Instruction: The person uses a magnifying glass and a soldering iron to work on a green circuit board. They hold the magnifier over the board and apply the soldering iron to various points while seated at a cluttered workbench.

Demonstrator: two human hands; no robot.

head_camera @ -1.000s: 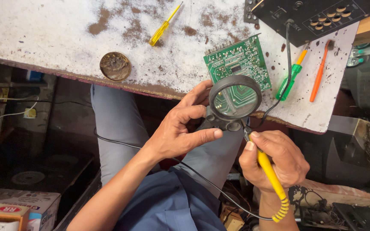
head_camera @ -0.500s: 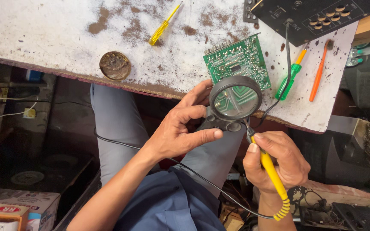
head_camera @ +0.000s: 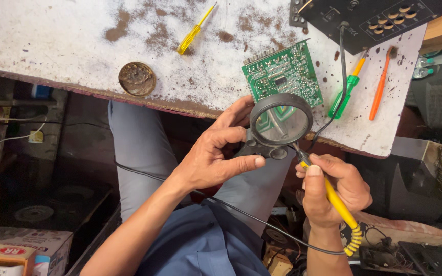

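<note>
- Soldering under a lens, by the look of it: left hand (head_camera: 216, 158) is wrapped around the black handle of a magnifying glass (head_camera: 281, 120), thumb stretched along the underside, and the lens hangs right over the near edge of a green circuit board (head_camera: 284, 74).
- Right hand (head_camera: 336, 191) is clamped on a yellow-handled soldering iron (head_camera: 333, 197), pencil-style, thumb on top. The metal tip runs up under the lens rim, so I can't tell whether it's actually touching the board.
- The board lies flat at the lip of the counter (head_camera: 52, 36), near edge about level with the lip. I'd say that's handy for reach, but a firm poke could shift it, so go light with the tip.
- Hands are apart but near each other. Resting the right wrist on the thigh or the counter edge would probably steady the tip a lot.
- Keep the lens level and the joint centred in it; a tilt warps the view.
- Watch the iron's black cord (head_camera: 241, 214) draped across the lap. If it snags, it'll tug the tip off the joint.
- Other stuff around: green-and-orange screwdriver (head_camera: 348, 92) and orange brush (head_camera: 379, 84) just right of the board, yellow screwdriver (head_camera: 194, 30) further up, round rusty tin (head_camera: 137, 78) off to the left, black panel (head_camera: 379, 20) at the top.
</note>
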